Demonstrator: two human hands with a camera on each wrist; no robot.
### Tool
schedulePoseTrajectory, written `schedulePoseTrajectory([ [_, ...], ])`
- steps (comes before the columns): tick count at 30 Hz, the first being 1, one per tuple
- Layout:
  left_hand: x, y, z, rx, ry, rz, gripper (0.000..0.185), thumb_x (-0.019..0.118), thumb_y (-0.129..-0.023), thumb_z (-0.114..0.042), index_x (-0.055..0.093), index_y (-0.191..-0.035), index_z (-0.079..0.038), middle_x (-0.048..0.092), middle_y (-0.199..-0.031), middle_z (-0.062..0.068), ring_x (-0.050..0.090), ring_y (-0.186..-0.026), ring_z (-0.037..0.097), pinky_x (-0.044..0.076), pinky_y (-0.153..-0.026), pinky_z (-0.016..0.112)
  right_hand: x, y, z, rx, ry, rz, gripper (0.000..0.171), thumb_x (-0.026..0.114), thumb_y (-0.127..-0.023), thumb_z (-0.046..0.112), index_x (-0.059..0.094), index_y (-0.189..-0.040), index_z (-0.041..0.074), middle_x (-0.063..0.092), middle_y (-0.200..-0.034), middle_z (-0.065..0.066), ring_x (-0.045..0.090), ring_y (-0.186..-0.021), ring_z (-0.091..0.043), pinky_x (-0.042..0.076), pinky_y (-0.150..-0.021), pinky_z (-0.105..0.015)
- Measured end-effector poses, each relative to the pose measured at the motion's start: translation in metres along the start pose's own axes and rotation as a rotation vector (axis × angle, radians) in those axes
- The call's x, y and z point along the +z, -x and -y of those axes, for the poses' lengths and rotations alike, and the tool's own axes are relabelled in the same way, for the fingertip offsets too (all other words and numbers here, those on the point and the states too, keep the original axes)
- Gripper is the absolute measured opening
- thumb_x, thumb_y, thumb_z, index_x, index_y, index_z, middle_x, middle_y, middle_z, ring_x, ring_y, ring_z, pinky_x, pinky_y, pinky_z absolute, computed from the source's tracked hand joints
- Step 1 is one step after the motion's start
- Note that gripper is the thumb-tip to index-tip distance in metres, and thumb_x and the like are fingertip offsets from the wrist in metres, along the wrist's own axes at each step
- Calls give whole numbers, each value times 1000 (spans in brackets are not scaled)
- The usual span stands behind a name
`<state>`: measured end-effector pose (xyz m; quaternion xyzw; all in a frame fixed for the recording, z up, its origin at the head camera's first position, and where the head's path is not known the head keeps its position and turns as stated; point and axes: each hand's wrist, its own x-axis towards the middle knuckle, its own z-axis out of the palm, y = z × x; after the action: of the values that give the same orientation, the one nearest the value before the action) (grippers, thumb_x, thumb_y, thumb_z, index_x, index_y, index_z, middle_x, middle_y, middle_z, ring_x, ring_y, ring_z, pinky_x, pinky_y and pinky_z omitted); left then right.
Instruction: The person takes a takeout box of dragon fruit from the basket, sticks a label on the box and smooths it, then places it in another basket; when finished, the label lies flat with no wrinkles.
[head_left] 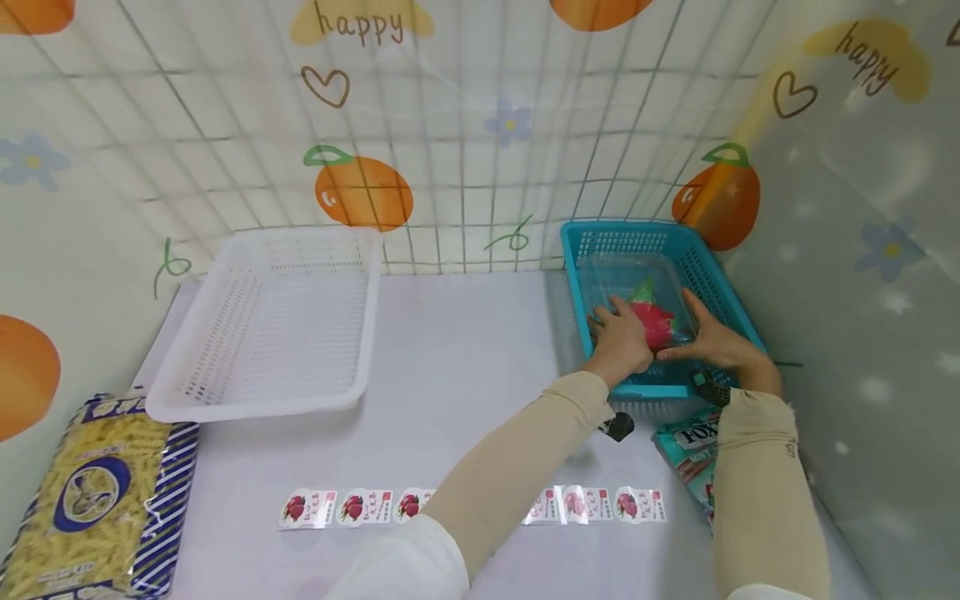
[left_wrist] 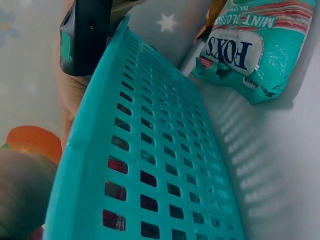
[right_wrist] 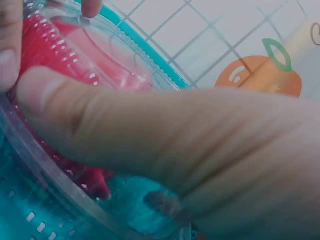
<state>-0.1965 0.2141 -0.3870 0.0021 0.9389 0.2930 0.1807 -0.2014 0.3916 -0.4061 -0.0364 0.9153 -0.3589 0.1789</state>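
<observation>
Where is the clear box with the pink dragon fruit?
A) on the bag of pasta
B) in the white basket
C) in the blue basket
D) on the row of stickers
C: both hands, left hand and right hand, hold the clear box with the dragon fruit inside the blue basket.

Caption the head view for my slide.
Both hands grip a clear plastic box of red dragon fruit inside a teal basket.

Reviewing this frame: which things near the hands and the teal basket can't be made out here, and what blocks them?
- Head view: left hand fingertips hidden behind the clear box in the teal basket.
- Left wrist view: box contents, only red bits through basket holes.
- Right wrist view: right hand blurred, fills frame.
- Head view: sticker strip print too small; sleeve hides middle.
</observation>
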Motion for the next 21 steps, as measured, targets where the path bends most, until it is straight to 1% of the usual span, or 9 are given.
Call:
schedulePoseTrajectory([
  [4,0,-1,3,-4,12,-4,106,77,-87,-17,6,-166,-20,13,-169,11,16,-158,33,37,-120,33,3,-3,-2,2,13,-8,125,78,-91,31,-26,-160,15,-17,-166,-30,18,-141,-70,33,-105,-78],
  [7,1,-2,3,-12,17,-6,108,78,-85,-15,6,-165,-21,13,-168,9,17,-158,33,44,-113,30,3,-2,-4,-1,14,-10,125,78,-91,32,-25,-160,16,-18,-167,-29,18,-142,-69,32,-105,-78],
  [9,3,-2,2,-20,3,0,109,79,-85,-16,6,-165,-22,13,-168,8,20,-157,31,49,-105,28,3,0,-6,1,15,-10,125,77,-91,33,-26,-159,18,-19,-167,-28,19,-142,-68,32,-105,-79],
  [11,4,-2,0,-29,-15,5,110,80,-85,-17,6,-165,-23,13,-167,5,23,-155,29,55,-93,26,2,2,-8,5,20,-11,125,77,-91,33,-27,-159,18,-20,-166,-28,19,-142,-68,32,-104,-79],
  [12,5,-2,-1,-32,-27,7,109,80,-85,-18,6,-165,-23,13,-167,5,25,-154,29,56,-88,25,2,2,-8,8,20,-11,125,77,-91,32,-27,-159,19,-21,-166,-28,19,-142,-68,32,-104,-79],
  [14,6,-3,-3,-39,-57,6,108,80,-86,-22,7,-165,-24,13,-167,3,29,-152,27,57,-83,25,2,3,-9,10,23,-10,126,78,-91,33,-28,-159,19,-20,-166,-29,19,-141,-68,32,-104,-79],
  [15,6,-3,-3,-41,-66,2,108,80,-86,-22,7,-165,-24,14,-167,3,31,-150,27,57,-82,25,2,3,-9,7,25,-9,127,78,-91,33,-28,-159,20,-19,-166,-30,19,-141,-68,32,-103,-79],
  [17,6,-4,-2,-51,-79,-6,108,80,-86,-24,7,-165,-25,14,-167,2,34,-148,26,57,-85,25,3,1,-8,-2,22,-4,126,78,-90,34,-27,-159,20,-15,-166,-32,19,-141,-68,33,-103,-79],
  [21,8,-5,-1,-58,-86,-5,107,80,-88,-24,6,-165,-26,12,-169,1,35,-148,27,55,-96,27,4,2,-7,-20,6,-1,122,78,-91,32,-22,-161,19,-7,-166,-35,20,-141,-68,35,-103,-77],
])
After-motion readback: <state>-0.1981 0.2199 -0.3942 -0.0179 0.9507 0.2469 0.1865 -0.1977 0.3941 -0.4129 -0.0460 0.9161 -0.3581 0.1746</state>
